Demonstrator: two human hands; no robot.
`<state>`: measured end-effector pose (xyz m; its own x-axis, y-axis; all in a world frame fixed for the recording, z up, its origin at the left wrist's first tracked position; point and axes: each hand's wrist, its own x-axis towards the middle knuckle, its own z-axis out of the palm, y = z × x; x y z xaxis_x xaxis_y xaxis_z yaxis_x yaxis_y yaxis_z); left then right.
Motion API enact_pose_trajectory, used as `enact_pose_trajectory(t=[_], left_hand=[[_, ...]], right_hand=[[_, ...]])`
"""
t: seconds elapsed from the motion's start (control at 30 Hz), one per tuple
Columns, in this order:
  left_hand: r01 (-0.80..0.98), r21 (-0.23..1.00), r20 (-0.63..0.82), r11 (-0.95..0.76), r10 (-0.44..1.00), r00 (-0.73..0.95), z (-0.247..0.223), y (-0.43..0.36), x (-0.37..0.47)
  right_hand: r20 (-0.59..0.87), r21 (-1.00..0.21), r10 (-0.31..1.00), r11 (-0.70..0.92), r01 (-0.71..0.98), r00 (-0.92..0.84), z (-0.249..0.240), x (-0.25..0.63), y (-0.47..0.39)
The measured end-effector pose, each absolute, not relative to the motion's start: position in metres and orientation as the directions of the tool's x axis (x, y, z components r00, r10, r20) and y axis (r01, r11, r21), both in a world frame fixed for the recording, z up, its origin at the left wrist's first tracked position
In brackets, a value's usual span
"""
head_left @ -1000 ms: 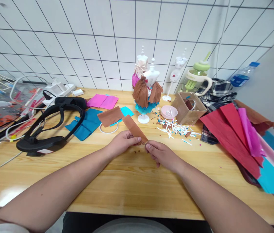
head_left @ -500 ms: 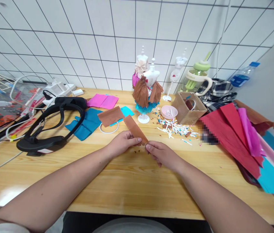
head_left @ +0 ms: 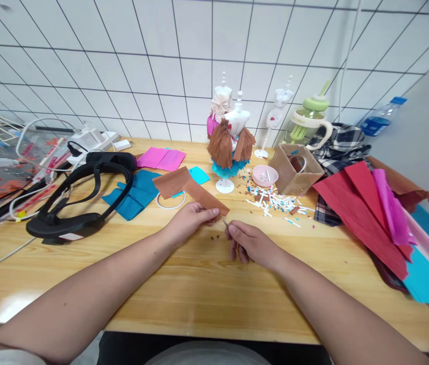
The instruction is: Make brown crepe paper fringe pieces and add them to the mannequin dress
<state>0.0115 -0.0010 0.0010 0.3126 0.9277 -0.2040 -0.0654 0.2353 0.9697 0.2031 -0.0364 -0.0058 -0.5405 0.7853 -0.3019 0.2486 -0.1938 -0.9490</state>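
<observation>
My left hand (head_left: 198,219) pinches a folded strip of brown crepe paper (head_left: 207,196) between thumb and fingers, its far end slanting up and left. My right hand (head_left: 250,242) is closed around small scissors (head_left: 225,222); only a thin metal tip shows, and the fingers hide the rest. That tip is just beside the near right end of the strip. Small brown scraps (head_left: 215,237) lie on the wood below. Behind the strip rests a wider brown paper piece (head_left: 172,181) by a white ring (head_left: 170,207).
A mannequin (head_left: 237,121) in brown and blue paper stands ahead, with others behind. A pink dish (head_left: 265,175), cardboard box (head_left: 297,170) and paper clippings (head_left: 275,200) are to its right. A black headset (head_left: 81,223) lies left; coloured paper sheets (head_left: 362,213) lie right.
The brown strip has shifted slightly left and flattened in my left hand. My right hand has drawn a little away from its end, and the metal tip now shows.
</observation>
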Motion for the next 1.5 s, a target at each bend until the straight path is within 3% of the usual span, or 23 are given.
enact_pose_trajectory(t=[0.23, 1.5], left_hand=[[-0.062, 0.964, -0.22, 0.257, 0.91, 0.351, 0.0016, -0.0043, 0.0145], [-0.037, 0.965, -0.226, 0.258, 0.899, 0.374, -0.0013, -0.0034, 0.0128]], right_hand=[[-0.231, -0.969, 0.798, -0.134, 0.209, -0.557, -0.0057, 0.1995, -0.0389], [-0.254, -0.962, 0.796, -0.151, 0.226, -0.549, -0.0036, 0.1986, -0.038]])
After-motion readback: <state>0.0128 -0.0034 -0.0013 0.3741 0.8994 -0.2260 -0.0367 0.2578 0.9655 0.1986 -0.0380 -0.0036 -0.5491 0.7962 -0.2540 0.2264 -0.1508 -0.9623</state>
